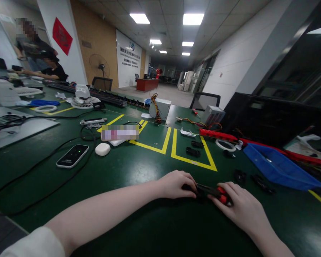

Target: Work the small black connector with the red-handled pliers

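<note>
left hand [176, 184] pinches black part [187, 187], fingers nearly together. right hand [243, 204] wrapped round pliers [222, 195], tips by the part, over bench [139, 171].

Office workshop, lettered wall sign [128, 59], red desk [147, 85], taped green worktable [139, 171]

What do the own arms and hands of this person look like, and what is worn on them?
The ungloved left hand and ungloved right hand show no watch or bracelet. A plain off-white fabric sleeve covers part of the left arm; no right sleeve is in view.
</note>
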The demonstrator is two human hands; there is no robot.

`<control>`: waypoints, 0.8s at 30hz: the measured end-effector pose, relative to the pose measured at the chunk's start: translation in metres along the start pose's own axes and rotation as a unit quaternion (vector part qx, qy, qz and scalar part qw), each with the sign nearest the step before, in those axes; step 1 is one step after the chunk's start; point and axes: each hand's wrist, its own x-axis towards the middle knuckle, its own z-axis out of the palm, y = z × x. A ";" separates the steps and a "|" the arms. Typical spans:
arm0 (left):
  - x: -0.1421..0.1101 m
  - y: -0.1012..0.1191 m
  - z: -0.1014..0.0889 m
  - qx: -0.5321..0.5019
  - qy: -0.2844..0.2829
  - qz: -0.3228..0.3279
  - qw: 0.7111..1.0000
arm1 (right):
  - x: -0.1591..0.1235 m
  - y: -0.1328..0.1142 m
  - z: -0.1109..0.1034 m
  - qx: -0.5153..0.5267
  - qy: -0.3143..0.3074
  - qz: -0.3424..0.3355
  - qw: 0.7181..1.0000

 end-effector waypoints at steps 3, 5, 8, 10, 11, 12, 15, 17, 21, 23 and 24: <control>0.000 0.000 -0.002 -0.001 -0.003 0.000 1.000 | 0.006 0.000 0.004 0.013 0.015 -0.012 1.000; 0.001 0.000 -0.004 0.000 -0.010 -0.006 1.000 | 0.010 0.001 0.006 0.018 0.022 -0.019 0.999; 0.003 0.001 -0.007 0.001 -0.011 -0.016 1.000 | 0.012 0.003 0.007 0.016 0.027 -0.013 0.999; 0.004 0.001 -0.007 0.000 -0.007 -0.021 1.000 | 0.011 0.005 0.008 0.010 0.031 -0.004 0.999; 0.004 0.001 -0.007 -0.002 -0.006 -0.024 1.000 | 0.011 0.006 0.008 0.006 0.034 -0.002 0.999; 0.005 0.001 -0.007 -0.005 -0.006 -0.027 1.000 | 0.010 0.008 0.008 0.003 0.040 -0.001 0.999; 0.006 0.000 -0.005 -0.008 -0.008 -0.029 1.000 | 0.008 0.010 0.007 -0.007 0.078 -0.018 0.997; 0.007 -0.001 -0.003 -0.007 -0.004 -0.027 1.000 | 0.008 0.010 0.006 -0.007 0.101 -0.040 0.994; 0.007 -0.003 -0.002 -0.011 -0.001 -0.033 0.999 | 0.010 0.007 0.004 0.002 0.098 -0.070 0.993; 0.007 -0.002 -0.002 -0.016 -0.004 -0.038 0.999 | 0.010 0.006 0.003 0.005 0.095 -0.068 0.993; 0.007 -0.002 -0.002 -0.019 -0.005 -0.040 0.999 | 0.010 0.005 0.003 0.007 0.094 -0.066 0.993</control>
